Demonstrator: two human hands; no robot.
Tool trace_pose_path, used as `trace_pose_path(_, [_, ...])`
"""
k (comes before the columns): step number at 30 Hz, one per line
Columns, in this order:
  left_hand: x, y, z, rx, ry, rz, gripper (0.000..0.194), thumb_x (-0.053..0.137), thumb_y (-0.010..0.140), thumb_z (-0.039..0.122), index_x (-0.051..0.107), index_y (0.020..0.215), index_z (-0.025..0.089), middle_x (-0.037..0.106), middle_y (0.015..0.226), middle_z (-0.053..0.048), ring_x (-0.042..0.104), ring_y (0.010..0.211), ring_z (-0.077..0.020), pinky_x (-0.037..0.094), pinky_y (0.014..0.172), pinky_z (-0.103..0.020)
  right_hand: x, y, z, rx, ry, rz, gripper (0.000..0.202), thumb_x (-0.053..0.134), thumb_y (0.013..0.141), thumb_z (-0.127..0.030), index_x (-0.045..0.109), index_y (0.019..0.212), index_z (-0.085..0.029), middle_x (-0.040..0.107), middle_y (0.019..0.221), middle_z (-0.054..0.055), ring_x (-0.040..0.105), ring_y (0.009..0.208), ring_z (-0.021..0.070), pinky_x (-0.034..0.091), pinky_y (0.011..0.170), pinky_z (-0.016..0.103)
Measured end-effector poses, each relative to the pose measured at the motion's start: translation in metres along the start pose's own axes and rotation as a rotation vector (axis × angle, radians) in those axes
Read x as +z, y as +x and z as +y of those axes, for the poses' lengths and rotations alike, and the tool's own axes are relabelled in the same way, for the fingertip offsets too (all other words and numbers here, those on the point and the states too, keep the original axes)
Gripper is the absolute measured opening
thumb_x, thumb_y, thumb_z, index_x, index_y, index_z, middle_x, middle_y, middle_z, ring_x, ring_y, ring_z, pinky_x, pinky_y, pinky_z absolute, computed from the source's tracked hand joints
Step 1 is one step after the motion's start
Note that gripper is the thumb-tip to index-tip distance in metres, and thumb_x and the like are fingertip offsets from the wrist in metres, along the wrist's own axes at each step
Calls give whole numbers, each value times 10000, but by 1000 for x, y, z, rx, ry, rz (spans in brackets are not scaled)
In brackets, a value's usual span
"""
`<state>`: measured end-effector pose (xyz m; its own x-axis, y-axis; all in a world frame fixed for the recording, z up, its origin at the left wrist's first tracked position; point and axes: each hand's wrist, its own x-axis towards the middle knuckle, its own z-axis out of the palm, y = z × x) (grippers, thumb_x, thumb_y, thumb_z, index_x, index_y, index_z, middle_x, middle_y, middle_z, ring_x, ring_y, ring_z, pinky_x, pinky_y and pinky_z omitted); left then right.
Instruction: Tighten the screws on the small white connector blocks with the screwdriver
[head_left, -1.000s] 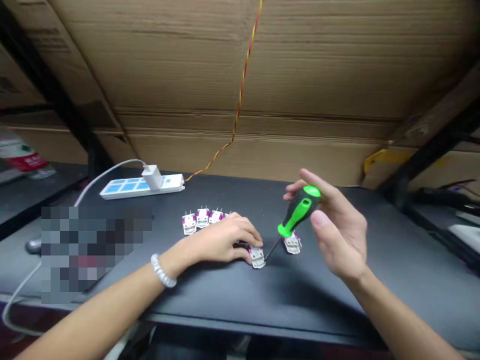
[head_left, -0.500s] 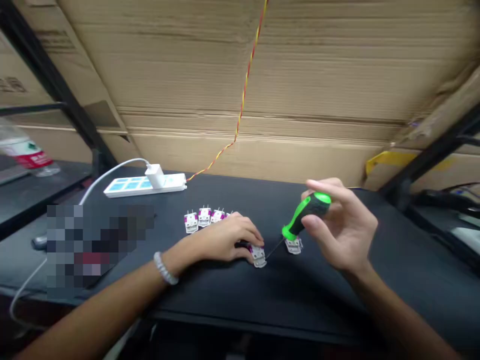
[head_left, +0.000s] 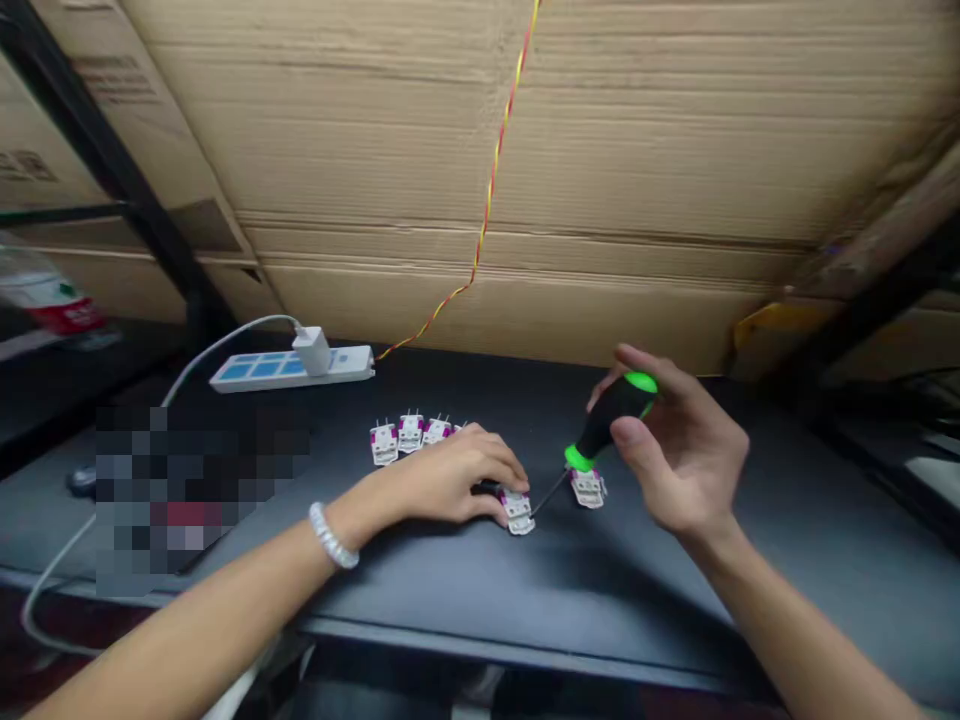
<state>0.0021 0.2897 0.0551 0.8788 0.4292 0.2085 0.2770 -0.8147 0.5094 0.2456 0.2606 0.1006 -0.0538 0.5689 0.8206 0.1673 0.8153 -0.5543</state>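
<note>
With my left hand, closed, I press a small white-and-purple plug part against the black table. The fingers of my right hand are wrapped round the black and green handle of a screwdriver. Its thin shaft slants down to the left, and the tip meets the right side of the plug part. Just behind the shaft lies a similar plug part. Beyond my left hand several more plug parts stand in a row, pins pointing away; my hand partly covers the row.
A white power strip with a white charger plug lies at the back left, its cable running down the left side. A twisted red-yellow wire hangs before a cardboard wall. A bottle stands far left; a blurred-out patch lies below it.
The screwdriver handle has turned, so its green stripe no longer shows. My right hand has shifted slightly with it; my left hand and the plug part stay in place.
</note>
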Motion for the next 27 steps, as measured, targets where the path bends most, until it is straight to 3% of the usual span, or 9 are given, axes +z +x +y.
trace_pose_path(14, [-3, -3, 9, 12, -61, -3, 271, 752, 959, 258, 746, 1229, 271, 775, 1293, -58, 681, 1240, -253, 431, 1124, -426, -10, 8, 3, -7, -107, 155, 302, 762, 903, -331, 758, 1204, -302, 585, 857, 30, 552, 711, 210, 446, 616, 365])
trace_pose_path(21, [5, 2, 18, 94, -83, -19, 317, 743, 962, 338, 753, 1273, 278, 700, 1448, -85, 597, 1384, -299, 369, 1190, -484, -7, 7, 5, 11, -122, 201, 278, 755, 911, -305, 748, 1187, -281, 584, 877, 22, 555, 722, 192, 471, 646, 347])
trace_pose_path(27, [11, 6, 21, 61, -88, -39, 355, 739, 977, 374, 738, 1307, 244, 759, 1344, -101, 598, 1364, -298, 366, 1161, -478, -8, 7, 5, -8, -99, 219, 295, 772, 894, -302, 753, 1188, -285, 582, 896, 22, 562, 736, 189, 475, 657, 344])
